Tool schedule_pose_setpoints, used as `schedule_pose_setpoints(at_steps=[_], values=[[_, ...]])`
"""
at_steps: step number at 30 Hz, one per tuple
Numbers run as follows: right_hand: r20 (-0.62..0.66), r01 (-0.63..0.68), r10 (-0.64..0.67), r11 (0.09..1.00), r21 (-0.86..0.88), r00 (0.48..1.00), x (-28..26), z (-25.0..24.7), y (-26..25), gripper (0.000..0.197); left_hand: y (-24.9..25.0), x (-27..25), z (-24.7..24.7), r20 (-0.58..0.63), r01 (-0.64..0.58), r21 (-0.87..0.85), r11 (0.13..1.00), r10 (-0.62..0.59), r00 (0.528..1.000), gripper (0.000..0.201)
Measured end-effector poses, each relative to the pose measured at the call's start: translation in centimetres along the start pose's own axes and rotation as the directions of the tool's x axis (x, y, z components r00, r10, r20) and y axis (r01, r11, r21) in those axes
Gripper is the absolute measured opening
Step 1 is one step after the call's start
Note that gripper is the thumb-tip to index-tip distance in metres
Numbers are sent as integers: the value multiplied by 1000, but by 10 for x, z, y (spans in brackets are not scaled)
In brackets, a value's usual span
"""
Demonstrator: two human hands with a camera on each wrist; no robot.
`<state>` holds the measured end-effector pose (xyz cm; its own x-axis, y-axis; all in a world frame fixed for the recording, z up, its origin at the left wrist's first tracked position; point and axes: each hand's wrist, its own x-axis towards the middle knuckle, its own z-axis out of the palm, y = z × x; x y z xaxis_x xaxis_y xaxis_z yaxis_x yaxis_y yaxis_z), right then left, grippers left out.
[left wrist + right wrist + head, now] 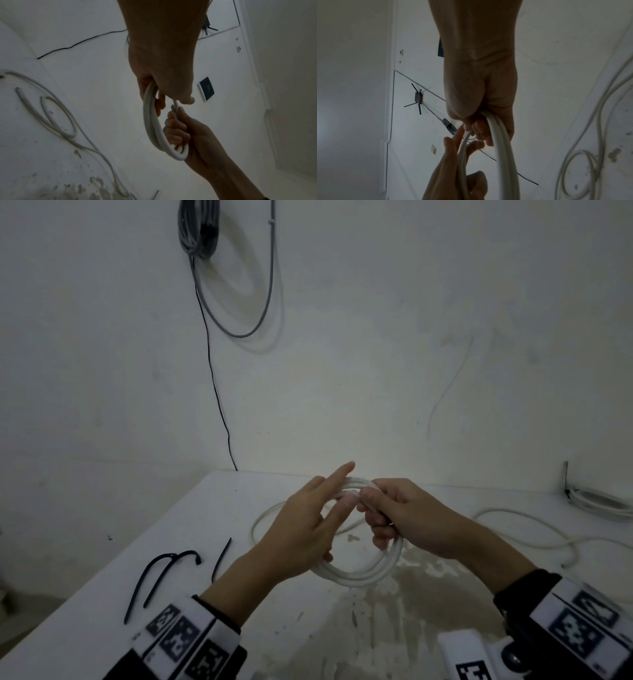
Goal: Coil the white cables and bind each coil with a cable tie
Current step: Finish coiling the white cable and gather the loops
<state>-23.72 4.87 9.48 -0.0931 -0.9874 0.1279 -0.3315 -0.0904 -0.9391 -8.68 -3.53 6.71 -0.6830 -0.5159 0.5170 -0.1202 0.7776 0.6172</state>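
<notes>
A white cable coil [359, 574] of a few loops hangs above the white table [102, 594], held between both hands. My right hand [373, 515] grips the coil's right side in a fist, as the right wrist view shows [479, 129]. My left hand [337, 501] holds the coil's left side with its lower fingers curled round the loops, index finger stretched out above. In the left wrist view the left thumb [187, 100] presses the cable's loose end against the coil [150, 121]. Black cable ties [191, 552] lie on the table to the left, one straight tie [221, 558] nearest the hands.
A loose white cable [531, 529] snakes over the table's right side, with a loop [263, 515] behind my hands. Another white bundle [599, 501] lies at the far right edge. Grey cables [198, 234] hang on the wall. The table front is stained [394, 611].
</notes>
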Motion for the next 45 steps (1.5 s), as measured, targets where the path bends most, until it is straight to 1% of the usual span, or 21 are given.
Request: schedule_pose_setpoints(at_steps=[2, 5, 9, 11, 13, 16, 19, 20, 22, 23, 25, 27, 28, 29, 31, 34, 36, 38, 40, 42, 45], values=[[38, -39, 40, 999, -30, 998, -2, 0, -1, 27, -2, 0, 2, 50, -61, 123, 991, 55, 997, 35], [63, -51, 53, 998, -33, 997, -3, 1, -2, 29, -1, 1, 6, 50, -46, 70, 996, 42, 998, 23], [29, -20, 19, 999, 47, 999, 1, 2, -2, 28, -2, 3, 14, -86, -78, 120, 990, 89, 992, 23], [-35, -12, 14, 998, 61, 999, 4, 4, -1, 21, -4, 4, 16, -144, -57, 125, 991, 75, 987, 23], [-90, 40, -40, 999, 2, 995, 6, 7, 0, 9, -4, 3, 16, -190, -28, 95, 995, 45, 981, 22], [-112, 161, -173, 981, -106, 979, 8, 11, 4, 16, -8, 2, 11, -265, 23, 57, 998, -7, 964, 18], [-155, 222, -244, 964, -143, 957, 11, 16, 9, 38, -13, 0, 1, -330, 72, 39, 997, -55, 942, 17], [-177, 226, -248, 965, -133, 953, 12, 19, 10, 38, -13, -2, -3, -338, 77, 33, 997, -61, 939, 16], [-210, 213, -231, 972, -104, 950, 14, 24, 10, 26, -14, -3, -7, -348, 78, 26, 997, -64, 935, 16], [-211, 195, -200, 980, -45, 957, 16, 26, 9, 20, -15, -4, -9, -358, 78, 20, 997, -66, 931, 17], [-143, 111, -81, 971, 214, 986, 18, 27, 4, 13, -16, -6, -10, -379, 76, 5, 997, -68, 923, 18], [-25, -15, 33, 852, 523, 999, 22, 25, 0, 27, -17, -8, -10, -415, 71, -25, 997, -75, 907, 19], [-13, -35, 54, 785, 619, 998, 23, 24, -1, 37, -17, -8, -10, -438, 75, -56, 996, -92, 894, 18], [-28, -26, 61, 740, 673, 998, 24, 22, 0, 41, -18, -8, -11, -461, 81, -93, 992, -115, 880, 18], [-80, 14, 59, 715, 699, 995, 26, 20, 5, 39, -18, -8, -14, -490, 81, -186, 979, -164, 856, 18], [-99, 27, 48, 765, 644, 994, 24, 17, 11, 33, -15, -7, -21, -481, 74, -319, 945, -229, 846, 20], [-115, 14, 53, 859, 511, 992, 22, 16, 14, 24, -10, -6, -26, -445, 68, -406, 911, -263, 856, 22], [-192, 11, 65, 928, 372, 979, 22, 15, 17, 21, -5, -5, -29, -384, 42, -531, 846, -284, 878, 20], [-285, 35, 54, 954, 298, 957, 24, 10, 18, 21, -2, -6, -30, -315, 36, -623, 782, -293, 903, 19], [-337, 68, 9, 974, 216, 941, 25, 5, 14, 19, -1, -7, -28, -277, 51, -620, 783, -279, 919, 19], [-323, 54, -45, 998, 20, 945, 26, 4, -1, 18, -1, -6, -22, -265, 81, -502, 861, -242, 933, 19]])
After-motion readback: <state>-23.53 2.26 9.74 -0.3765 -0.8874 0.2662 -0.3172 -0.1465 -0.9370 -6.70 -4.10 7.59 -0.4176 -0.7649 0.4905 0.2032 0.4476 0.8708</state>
